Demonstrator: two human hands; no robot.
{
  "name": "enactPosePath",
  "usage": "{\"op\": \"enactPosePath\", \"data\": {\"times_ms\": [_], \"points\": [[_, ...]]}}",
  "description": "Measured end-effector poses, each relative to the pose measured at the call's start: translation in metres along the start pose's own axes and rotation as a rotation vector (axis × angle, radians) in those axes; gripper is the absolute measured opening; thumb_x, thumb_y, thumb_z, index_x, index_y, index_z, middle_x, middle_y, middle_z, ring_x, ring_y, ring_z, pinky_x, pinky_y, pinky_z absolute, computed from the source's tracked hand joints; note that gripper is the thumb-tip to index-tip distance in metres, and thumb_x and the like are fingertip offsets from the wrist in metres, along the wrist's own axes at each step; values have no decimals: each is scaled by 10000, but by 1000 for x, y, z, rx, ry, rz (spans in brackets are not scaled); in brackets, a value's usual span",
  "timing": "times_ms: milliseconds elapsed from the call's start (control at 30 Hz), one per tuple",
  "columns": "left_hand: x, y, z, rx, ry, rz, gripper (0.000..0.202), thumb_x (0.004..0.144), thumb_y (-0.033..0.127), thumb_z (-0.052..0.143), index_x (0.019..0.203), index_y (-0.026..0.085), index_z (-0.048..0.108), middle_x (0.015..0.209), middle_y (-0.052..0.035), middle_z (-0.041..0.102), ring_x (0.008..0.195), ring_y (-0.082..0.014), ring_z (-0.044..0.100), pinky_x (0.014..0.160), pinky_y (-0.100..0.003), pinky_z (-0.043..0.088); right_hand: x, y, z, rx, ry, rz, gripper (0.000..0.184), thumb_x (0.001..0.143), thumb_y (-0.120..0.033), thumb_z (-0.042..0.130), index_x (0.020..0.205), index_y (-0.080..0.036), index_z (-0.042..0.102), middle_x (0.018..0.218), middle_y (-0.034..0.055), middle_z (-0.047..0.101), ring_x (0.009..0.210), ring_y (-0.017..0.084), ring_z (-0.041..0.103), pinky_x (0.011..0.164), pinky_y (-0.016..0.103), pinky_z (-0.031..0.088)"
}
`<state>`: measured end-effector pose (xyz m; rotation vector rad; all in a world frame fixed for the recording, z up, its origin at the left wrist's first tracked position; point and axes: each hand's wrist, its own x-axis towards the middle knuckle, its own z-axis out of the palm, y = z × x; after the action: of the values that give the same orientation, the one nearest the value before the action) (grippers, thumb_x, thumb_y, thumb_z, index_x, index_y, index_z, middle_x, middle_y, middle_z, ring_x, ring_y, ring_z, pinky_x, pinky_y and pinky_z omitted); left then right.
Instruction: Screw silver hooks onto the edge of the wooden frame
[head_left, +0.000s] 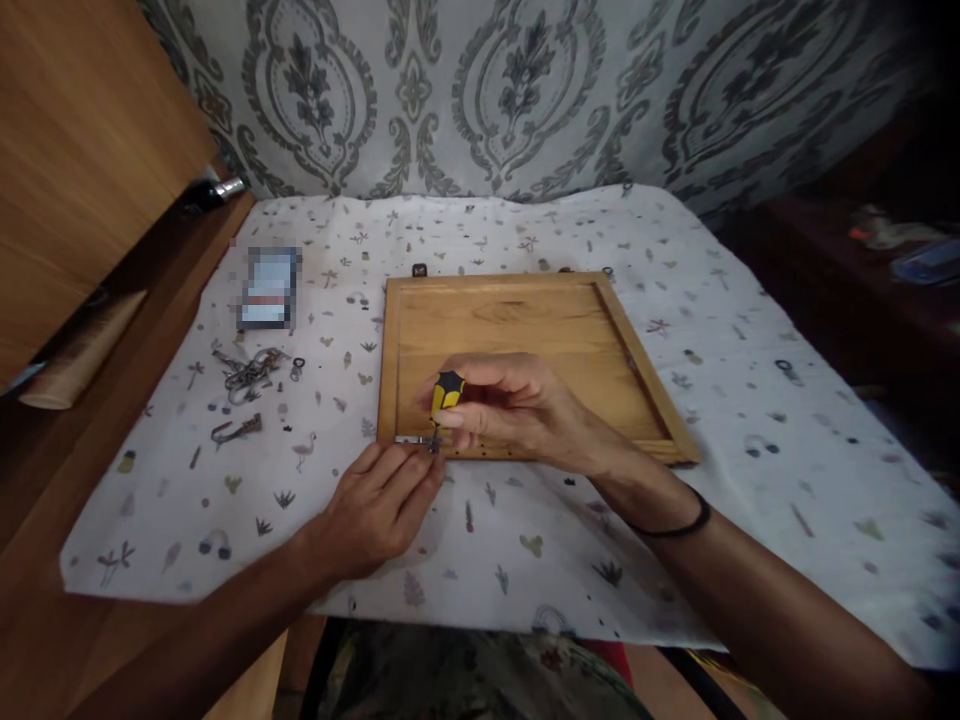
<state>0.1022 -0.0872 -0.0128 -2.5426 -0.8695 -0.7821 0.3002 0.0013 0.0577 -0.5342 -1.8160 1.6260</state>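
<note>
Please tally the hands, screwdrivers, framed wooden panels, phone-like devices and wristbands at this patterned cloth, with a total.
Hands: 2 (left hand, right hand)
Yellow-and-black screwdriver: 1
Framed wooden panel: 1
Phone-like device, pixelated: 1
Dark wristband: 1
Total: 6

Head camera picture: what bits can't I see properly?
All in the head view:
Screwdriver: its tip is too small to make out.
Metal fitting: partly hidden by the left hand.
Phone: its screen is blurred into squares.
Left forearm: cut off by the bottom edge.
</note>
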Motion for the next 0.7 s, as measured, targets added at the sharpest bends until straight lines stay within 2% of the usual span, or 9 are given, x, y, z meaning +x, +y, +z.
{"op": "enactPosePath", "data": {"times_ms": [133,200,300,467,567,700], "points": [[1,-1,1,-4,-6,-11,188,962,99,629,1123,15,678,966,-134,746,889,-263,639,766,-390,470,3,5,8,-127,160,-68,365,845,-443,815,733,-153,624,714,-23,550,577,77,487,500,223,381],[0,-1,1,-9,3,-12,185,961,98,627,1118,13,678,969,-138,745,890,-267,637,757,-392,467,5,7,11,-112,190,-55,371,835,-433,826,736,-167,587,677,-40,526,561,74,462,485,216,361],[0,-1,2,-22,1,-23,192,960,101,630,1121,10,676,981,-143,742,885,-266,629,754,-393,467,5,7,11,-29,164,-22,366,848,-434,811,775,-182,555,668,-56,517,547,70,463,481,207,376],[-1,0,2,-36,-6,-31,190,948,97,645,1117,15,676,979,-140,740,880,-264,620,749,-392,468,0,-2,3,-36,45,-17,236,928,-379,734,947,-165,637,833,-18,599,643,73,550,581,211,469],[-1,0,2,-37,1,-32,182,949,93,643,1111,17,677,976,-139,743,875,-258,618,754,-389,472,-2,-4,2,-80,42,-10,290,951,-409,703,832,-152,647,761,-18,574,618,79,540,554,217,452],[-1,0,1,-33,-5,-19,170,961,90,622,1105,15,676,989,-149,747,904,-267,634,769,-391,485,2,2,9,-278,183,-146,389,879,-448,783,694,-162,596,660,-36,526,571,74,461,499,217,355]]}}
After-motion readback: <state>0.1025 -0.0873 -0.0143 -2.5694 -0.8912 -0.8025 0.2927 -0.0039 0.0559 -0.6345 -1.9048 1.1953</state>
